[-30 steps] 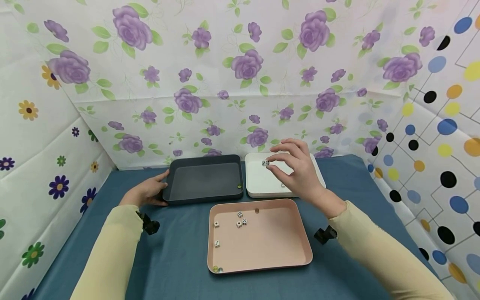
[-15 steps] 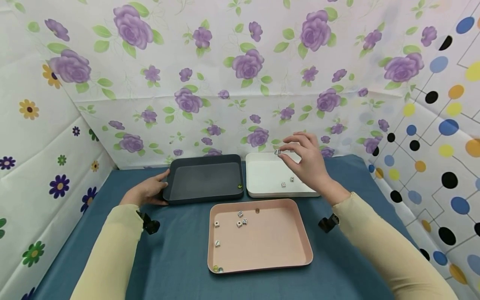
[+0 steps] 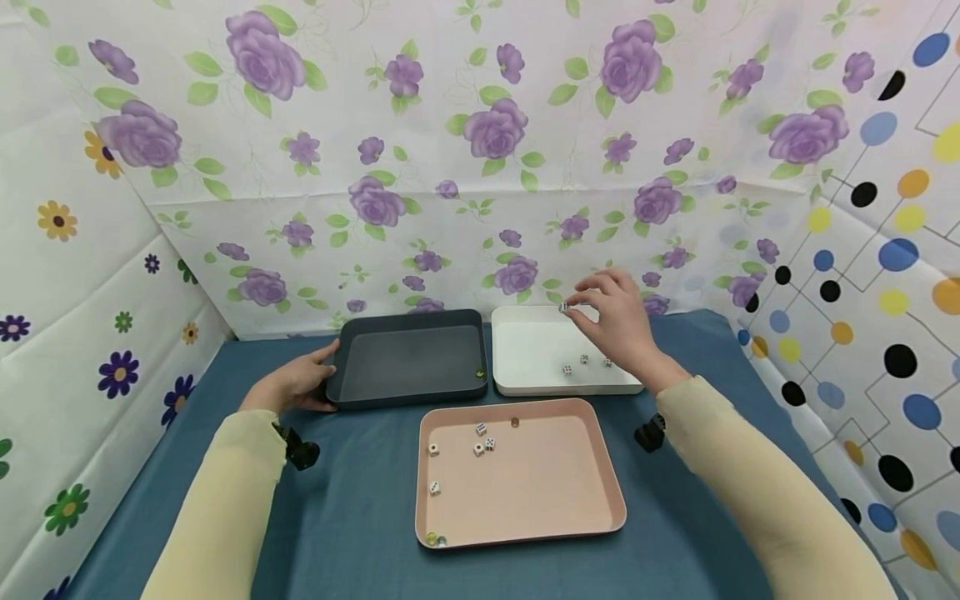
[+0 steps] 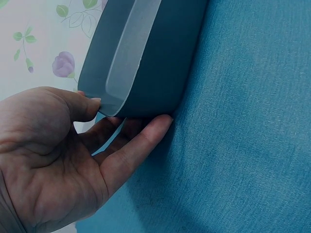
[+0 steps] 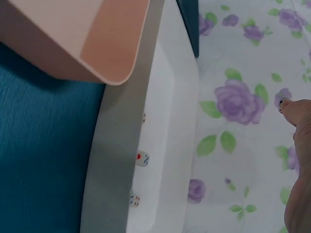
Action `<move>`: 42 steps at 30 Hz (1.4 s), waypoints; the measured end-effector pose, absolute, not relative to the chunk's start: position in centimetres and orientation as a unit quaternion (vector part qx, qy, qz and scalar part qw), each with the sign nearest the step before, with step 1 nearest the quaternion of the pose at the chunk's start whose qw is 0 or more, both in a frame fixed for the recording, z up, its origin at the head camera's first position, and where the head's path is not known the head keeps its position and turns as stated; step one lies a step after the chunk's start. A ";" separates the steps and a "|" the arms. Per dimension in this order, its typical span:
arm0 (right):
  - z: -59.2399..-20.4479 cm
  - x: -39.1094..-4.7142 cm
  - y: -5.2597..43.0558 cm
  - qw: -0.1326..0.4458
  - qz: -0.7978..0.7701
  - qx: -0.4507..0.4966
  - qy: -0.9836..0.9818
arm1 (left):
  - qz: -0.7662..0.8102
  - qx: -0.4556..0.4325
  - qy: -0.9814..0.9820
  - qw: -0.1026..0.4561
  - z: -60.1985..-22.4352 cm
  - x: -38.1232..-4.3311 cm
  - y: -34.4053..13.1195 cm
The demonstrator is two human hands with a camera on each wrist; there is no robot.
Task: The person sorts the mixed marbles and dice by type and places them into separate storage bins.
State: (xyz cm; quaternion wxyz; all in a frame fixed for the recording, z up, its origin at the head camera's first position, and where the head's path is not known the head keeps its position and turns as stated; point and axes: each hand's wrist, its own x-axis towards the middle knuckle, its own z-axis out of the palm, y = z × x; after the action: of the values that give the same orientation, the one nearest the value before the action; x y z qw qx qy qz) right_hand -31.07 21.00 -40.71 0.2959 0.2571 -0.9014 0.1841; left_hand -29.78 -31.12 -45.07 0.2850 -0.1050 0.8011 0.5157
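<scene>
My right hand (image 3: 617, 323) pinches a small white die (image 3: 563, 307) between thumb and fingertips, above the far part of the white tray (image 3: 517, 350). Three dice lie in that tray near its front wall, among them a die (image 3: 584, 359) in the middle; the right wrist view shows one die (image 5: 142, 158) with a red pip. At the dark grey tray (image 3: 405, 358), my left hand (image 3: 296, 382) grips the left end. In the left wrist view its thumb (image 4: 86, 108) is at the rim and the other fingers (image 4: 141, 145) lie against the outside.
Nearer the body stands a pink tray (image 3: 540, 475) holding several dice, a brownish bead (image 3: 514, 422) and two glassy beads at its front-left corner. A yellow-green bead (image 3: 480, 373) sits in the dark tray's right corner. Floral cloth (image 3: 450, 167) rises behind the trays.
My right hand has moved right and slightly away, still pinching at the fingertips. More dice in the white tray have come into view. The left hand stays where it was.
</scene>
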 end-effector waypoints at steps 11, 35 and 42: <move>-43.8 -33.6 21.3 0.191 0.128 0.190 -0.955 | 0.511 -0.102 0.804 0.286 -45.0 -29.7 -30.9; -46.7 -33.8 21.0 0.104 0.098 0.178 -0.974 | 0.515 -0.108 0.802 0.283 -45.2 -29.8 -31.0; -46.2 -33.6 21.4 0.115 0.110 0.177 -0.971 | 0.513 -0.109 0.803 0.284 -45.1 -29.8 -30.9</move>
State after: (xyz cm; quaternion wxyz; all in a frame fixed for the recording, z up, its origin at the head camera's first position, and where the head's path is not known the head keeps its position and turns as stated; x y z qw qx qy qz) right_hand -33.59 21.38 -46.19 0.1147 0.1772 -0.9713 0.1101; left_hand -29.80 -30.89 -45.10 0.2839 -0.1093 0.8026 0.5131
